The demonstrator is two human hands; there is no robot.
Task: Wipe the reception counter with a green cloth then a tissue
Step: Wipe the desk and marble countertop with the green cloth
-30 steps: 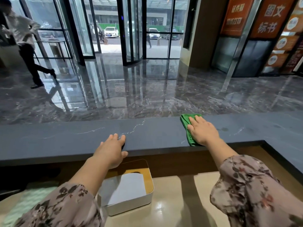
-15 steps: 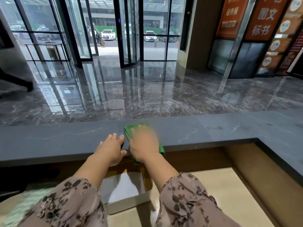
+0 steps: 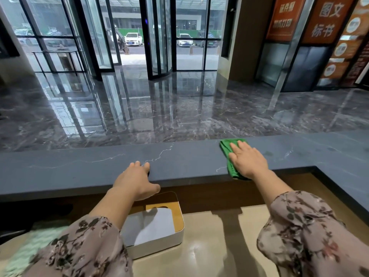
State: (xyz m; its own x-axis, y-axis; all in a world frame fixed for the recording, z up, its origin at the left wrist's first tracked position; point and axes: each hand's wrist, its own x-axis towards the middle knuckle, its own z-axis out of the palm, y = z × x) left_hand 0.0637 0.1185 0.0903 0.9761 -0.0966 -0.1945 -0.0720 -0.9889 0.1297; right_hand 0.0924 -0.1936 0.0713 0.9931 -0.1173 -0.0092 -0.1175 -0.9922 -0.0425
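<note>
The dark grey stone reception counter [image 3: 83, 168] runs across the view and turns a corner at the right. A folded green cloth [image 3: 227, 150] lies on its top, right of the middle. My right hand [image 3: 246, 158] presses flat on the cloth with straight fingers, covering most of it. My left hand [image 3: 135, 179] rests on the counter's near edge at the middle, fingers on top and thumb below the lip. A white tissue box [image 3: 155, 232] with a wooden lid and a tissue sticking out sits on the lower desk beneath my left hand.
The lower beige desk [image 3: 215, 246] lies under the counter. Beyond the counter is a glossy dark marble lobby floor [image 3: 179, 108] leading to glass revolving doors [image 3: 159, 37]. Orange signboards [image 3: 319, 19] stand at the back right.
My right hand has slid the green cloth to the right along the counter, away from my left hand. The left hand has stayed on the edge.
</note>
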